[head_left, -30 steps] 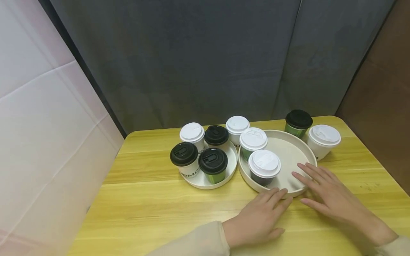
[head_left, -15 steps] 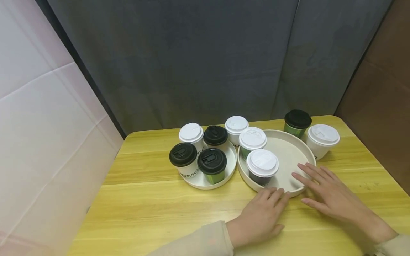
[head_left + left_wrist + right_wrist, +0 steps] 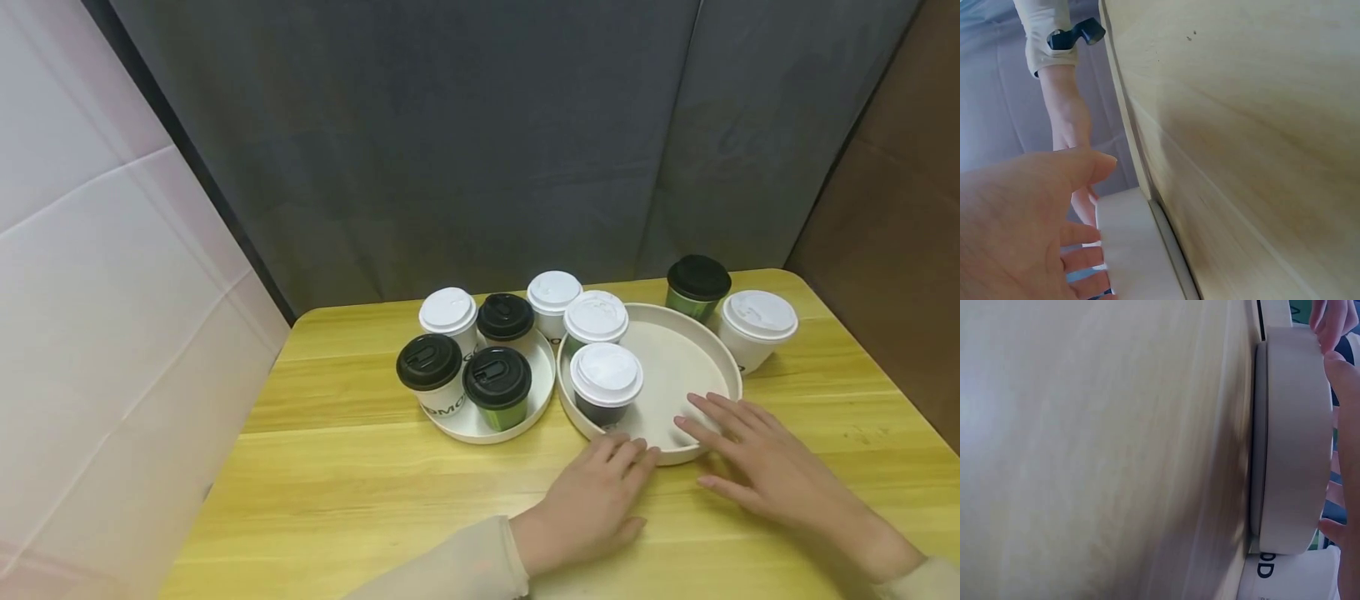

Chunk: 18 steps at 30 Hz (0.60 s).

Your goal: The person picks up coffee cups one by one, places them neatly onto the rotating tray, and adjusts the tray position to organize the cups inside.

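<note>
A round cream tray (image 3: 686, 367) holds two lidded paper coffee cups at its left side. One is a dark cup (image 3: 602, 412) with a white lid; behind it stands a green cup (image 3: 595, 321), also white-lidded. My left hand (image 3: 588, 496) has its fingertips at the tray's front rim, just in front of the dark cup. In the left wrist view those fingers reach over the tray wall (image 3: 1135, 247). My right hand (image 3: 772, 471) has its fingers spread loosely over the right front rim, holding no cup.
Left of the tray, a smaller white plate (image 3: 543, 375) carries several cups with black or white lids. A white-lidded cup (image 3: 553, 300) stands behind, between them. A black-lidded green cup (image 3: 696, 292) and a white cup (image 3: 756, 329) stand on the table right of the tray.
The dark cup has shifted left and slightly back on the tray, and the green cup behind it a little back. My left hand has slid left along the rim; my right hand came slightly nearer.
</note>
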Available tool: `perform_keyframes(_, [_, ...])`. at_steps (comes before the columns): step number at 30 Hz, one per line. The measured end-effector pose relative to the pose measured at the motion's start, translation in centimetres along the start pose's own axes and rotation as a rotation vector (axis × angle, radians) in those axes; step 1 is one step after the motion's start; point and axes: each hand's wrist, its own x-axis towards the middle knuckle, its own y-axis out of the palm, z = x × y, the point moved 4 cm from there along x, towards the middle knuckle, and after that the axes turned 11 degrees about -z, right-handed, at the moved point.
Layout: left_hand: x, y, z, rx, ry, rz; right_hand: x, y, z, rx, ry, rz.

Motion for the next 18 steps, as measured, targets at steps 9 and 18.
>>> perform_keyframes(9, [-1.2,0.1,1.2,-0.017,-0.053,0.011,0.4,-0.1,1.3,0.000,-0.045,-0.006])
perform_keyframes(18, [-1.9,-0.2,2.6,-0.056,-0.099,-0.037,0.5,0.2,2.7,0.028,-0.054,0.010])
